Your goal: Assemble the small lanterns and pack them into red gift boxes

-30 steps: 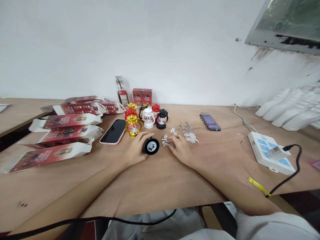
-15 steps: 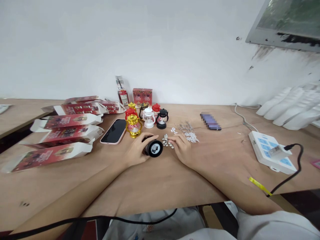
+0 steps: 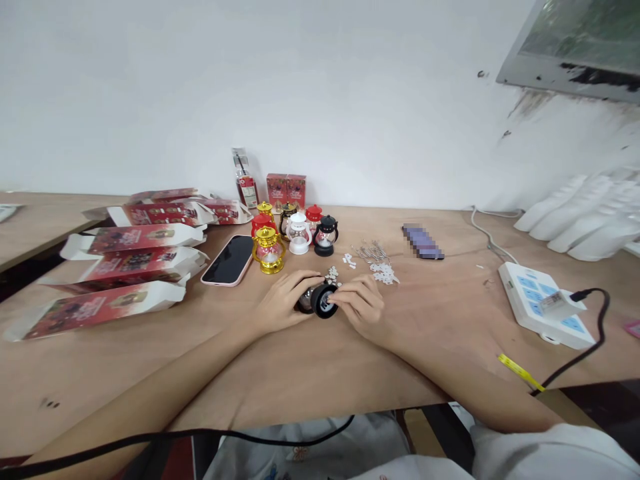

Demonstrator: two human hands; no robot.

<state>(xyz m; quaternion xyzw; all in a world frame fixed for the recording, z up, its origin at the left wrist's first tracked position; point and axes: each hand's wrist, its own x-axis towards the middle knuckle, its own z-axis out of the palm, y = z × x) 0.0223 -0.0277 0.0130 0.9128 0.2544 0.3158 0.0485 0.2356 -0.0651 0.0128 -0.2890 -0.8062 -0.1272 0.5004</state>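
My left hand (image 3: 283,301) is closed around a small black lantern (image 3: 318,307), which lies tilted with its round base turned toward me. The fingertips of my right hand (image 3: 362,304) are pinched together at the open recess in that base. Whatever they hold is too small and covered to make out. Small silvery discs (image 3: 331,273) lie just behind the lantern, partly hidden by my hands. Farther back stand several finished-looking lanterns, among them a gold one (image 3: 269,252), a white one (image 3: 299,235) and a black one (image 3: 325,237).
Flattened red boxes (image 3: 120,307) spread over the left side, beside a phone (image 3: 229,261). White plastic tabs (image 3: 384,273) and thin metal pieces (image 3: 371,252) lie right of centre. A power strip (image 3: 543,303) with a cable sits at the right.
My right hand has moved left from the small discs to the lantern's base. The lantern has shifted slightly to the right in my left hand, meeting the right fingertips.
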